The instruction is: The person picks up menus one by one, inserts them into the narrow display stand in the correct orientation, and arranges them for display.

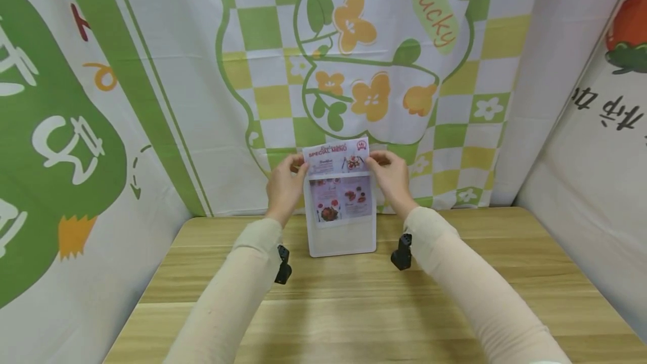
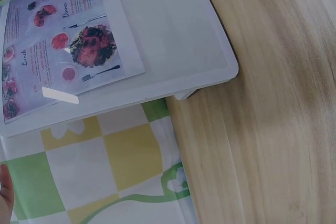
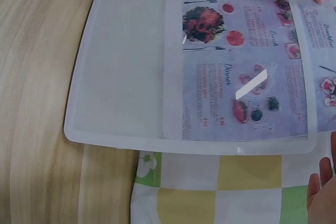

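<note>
A printed menu sheet (image 1: 331, 166) headed "SPECIAL MENU" stands partway inside a white-rimmed, clear-fronted display holder (image 1: 342, 243), its top sticking out above the rim. The holder is upright on the table, close to the cloth backdrop. With thumb and fingers, my left hand (image 1: 285, 185) pinches the sheet's upper left edge. My right hand (image 1: 393, 177) pinches the upper right edge. Through the clear front, the Lunch and Dinner part of the menu (image 3: 236, 72) shows, with a bare panel below it. In the left wrist view, the holder's lower corner (image 2: 226, 69) rests over the wood.
The wood-grain table (image 1: 333, 313) spreads in front of the holder. Behind it hangs a green-and-yellow checkered cloth (image 1: 263, 103) with flowers. Printed cloth walls (image 1: 151, 89) close in both sides. A black wrist camera (image 1: 402, 253) sits by each sleeve.
</note>
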Motion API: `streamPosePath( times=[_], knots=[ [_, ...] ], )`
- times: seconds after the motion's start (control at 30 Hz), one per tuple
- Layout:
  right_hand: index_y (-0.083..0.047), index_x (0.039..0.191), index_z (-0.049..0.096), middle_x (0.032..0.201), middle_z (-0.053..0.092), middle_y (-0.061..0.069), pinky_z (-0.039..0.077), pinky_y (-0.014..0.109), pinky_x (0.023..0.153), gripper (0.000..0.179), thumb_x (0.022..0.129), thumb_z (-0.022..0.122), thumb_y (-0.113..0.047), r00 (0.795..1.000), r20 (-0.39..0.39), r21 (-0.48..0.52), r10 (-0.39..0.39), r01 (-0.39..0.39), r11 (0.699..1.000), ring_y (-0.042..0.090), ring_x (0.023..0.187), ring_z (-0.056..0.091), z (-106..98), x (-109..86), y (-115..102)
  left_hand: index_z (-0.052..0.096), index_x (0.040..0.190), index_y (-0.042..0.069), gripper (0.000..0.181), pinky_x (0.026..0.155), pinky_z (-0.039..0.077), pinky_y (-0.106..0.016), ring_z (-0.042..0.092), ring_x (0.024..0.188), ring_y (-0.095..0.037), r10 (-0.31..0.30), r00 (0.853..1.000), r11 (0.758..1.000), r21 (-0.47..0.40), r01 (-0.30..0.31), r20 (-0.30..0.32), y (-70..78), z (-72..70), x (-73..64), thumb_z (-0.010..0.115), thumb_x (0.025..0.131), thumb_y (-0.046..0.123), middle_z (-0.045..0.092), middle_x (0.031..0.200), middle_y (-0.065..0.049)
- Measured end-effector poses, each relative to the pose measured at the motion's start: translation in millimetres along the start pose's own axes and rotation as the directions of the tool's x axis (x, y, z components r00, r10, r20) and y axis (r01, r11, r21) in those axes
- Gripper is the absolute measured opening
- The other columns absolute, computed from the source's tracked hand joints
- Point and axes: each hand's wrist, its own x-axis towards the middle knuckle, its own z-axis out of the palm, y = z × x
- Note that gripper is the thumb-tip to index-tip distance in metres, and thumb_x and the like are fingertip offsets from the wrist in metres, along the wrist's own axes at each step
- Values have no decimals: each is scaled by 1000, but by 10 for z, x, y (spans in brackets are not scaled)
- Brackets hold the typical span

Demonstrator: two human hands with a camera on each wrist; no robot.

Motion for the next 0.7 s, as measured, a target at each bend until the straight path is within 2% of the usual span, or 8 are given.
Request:
streamPosePath(
  times=[0.2, 0.47, 0.6, 0.7],
  knots=[
    [1, 112, 69, 104, 68, 16, 47, 28, 81, 24, 93, 71, -14, 1000, -11, 23, -25, 25, 999, 22, 94, 58, -5, 32, -81, 66, 119, 12, 26, 75, 46, -37, 62, 92, -21, -5, 1000, 1000, 19, 5, 28, -23, -1, -10, 62, 99, 28, 69, 108, -3],
    [1, 110, 69, 101, 67, 15, 48, 26, 77, 24, 93, 71, -15, 999, -29, 21, -19, 20, 1000, 20, 91, 58, 16, 51, -136, 65, 121, 13, 27, 79, 45, -39, 61, 96, -21, -14, 999, 1000, 15, 13, 50, -36, -15, -12, 62, 99, 29, 69, 111, -3],
    [1, 109, 69, 99, 67, 15, 48, 26, 78, 22, 92, 72, -13, 999, -32, 29, -7, 8, 1000, 19, 89, 58, 25, 27, -117, 64, 123, 14, 29, 81, 45, -40, 62, 95, -21, -11, 999, 1000, -8, 12, 38, -30, -9, -7, 63, 98, 30, 68, 113, -3],
    [0, 108, 69, 99, 67, 14, 47, 27, 79, 22, 91, 72, -14, 1000, -26, 36, 0, 1, 999, 19, 90, 58, 26, 3, -94, 64, 123, 16, 29, 80, 45, -39, 62, 94, -21, 13, 1000, 1000, -25, -13, 9, -13, 12, 3, 63, 98, 29, 69, 112, -1]
  ],
)
